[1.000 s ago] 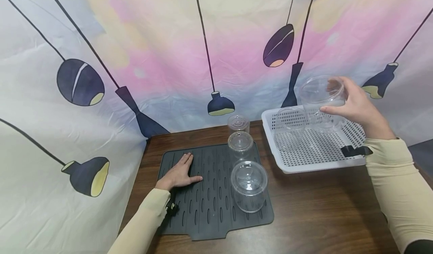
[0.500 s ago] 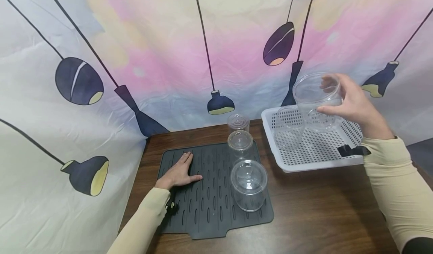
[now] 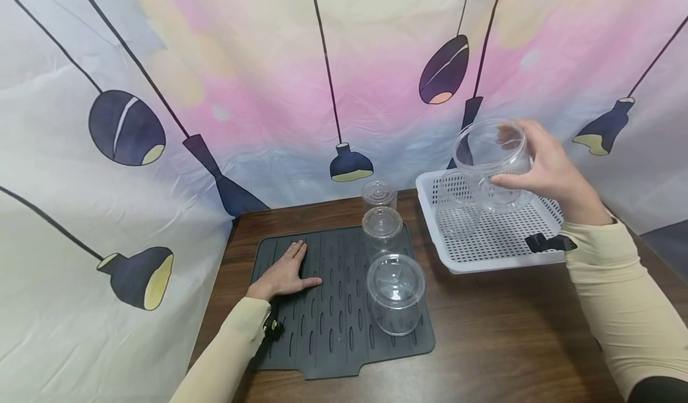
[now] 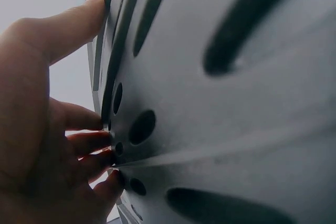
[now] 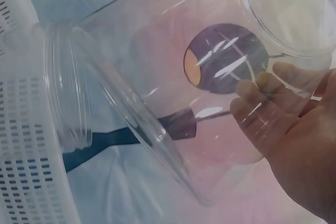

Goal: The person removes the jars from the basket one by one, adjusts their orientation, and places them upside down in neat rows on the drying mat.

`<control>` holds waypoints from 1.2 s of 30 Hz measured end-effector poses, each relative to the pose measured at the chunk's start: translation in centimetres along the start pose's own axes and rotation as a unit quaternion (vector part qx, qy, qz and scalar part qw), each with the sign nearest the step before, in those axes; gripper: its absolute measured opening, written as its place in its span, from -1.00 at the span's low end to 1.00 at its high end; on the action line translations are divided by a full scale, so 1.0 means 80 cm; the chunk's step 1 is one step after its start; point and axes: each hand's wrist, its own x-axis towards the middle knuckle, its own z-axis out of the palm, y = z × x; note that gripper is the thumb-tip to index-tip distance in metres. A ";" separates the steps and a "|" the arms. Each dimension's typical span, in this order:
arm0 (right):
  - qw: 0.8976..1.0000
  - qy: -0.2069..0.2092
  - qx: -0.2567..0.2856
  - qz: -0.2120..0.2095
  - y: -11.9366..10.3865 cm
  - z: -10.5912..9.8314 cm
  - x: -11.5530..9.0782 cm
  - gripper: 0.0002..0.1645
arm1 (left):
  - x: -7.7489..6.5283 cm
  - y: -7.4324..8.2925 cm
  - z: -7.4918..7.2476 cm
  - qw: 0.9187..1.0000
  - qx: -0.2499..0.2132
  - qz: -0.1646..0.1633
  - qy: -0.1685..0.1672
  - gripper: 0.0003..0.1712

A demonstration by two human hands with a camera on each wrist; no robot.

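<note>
My right hand (image 3: 548, 173) grips a large clear plastic jar (image 3: 481, 158) by its side, above the white basket. In the right wrist view, curled fingertips (image 5: 252, 95) show against the see-through wall of this jar, which leans at an angle. Another clear jar (image 3: 455, 215) stands in the basket, partly overlapped by the held one. On the left, my left hand (image 3: 280, 276) rests with spread fingers on a dark grey ridged drying mat (image 3: 328, 307). The left wrist view has the fingertips (image 4: 100, 9) at the mat's slotted surface.
A wide clear jar (image 3: 396, 307) stands at the mat's right side. Behind it are two narrower clear jars (image 3: 381, 227), lined up towards the back edge. The white perforated basket (image 3: 486, 265) sits right of the mat on the brown wooden table (image 3: 484, 331). A printed curtain (image 3: 269, 62) hangs behind.
My right hand has carried the held jar a little to the left over the basket. The left hand stays on the mat, and the standing jars keep their places.
</note>
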 end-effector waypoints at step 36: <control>0.988 -0.019 -0.057 -0.141 -0.043 0.044 0.018 0.21 | 0.000 0.005 -0.005 1.000 -0.018 0.001 0.001 0.20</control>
